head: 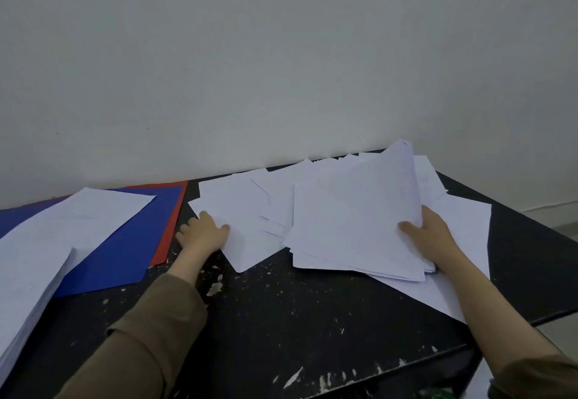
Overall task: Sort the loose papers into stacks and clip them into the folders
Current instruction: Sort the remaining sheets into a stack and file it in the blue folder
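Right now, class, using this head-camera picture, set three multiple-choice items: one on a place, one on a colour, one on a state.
1. Where does the blue folder lie?
A. left of the loose papers
B. right of them
C. on the floor

2. What colour is the folder under the blue one?
A. green
B. red
C. yellow

3. What is the right hand doing?
A. hanging idle
B. gripping a bundle of sheets
C. holding a pen

Answers: 1 A, it sits left of the spread; 2 B, a red edge shows; 3 B, its thumb lies over the raised bundle.
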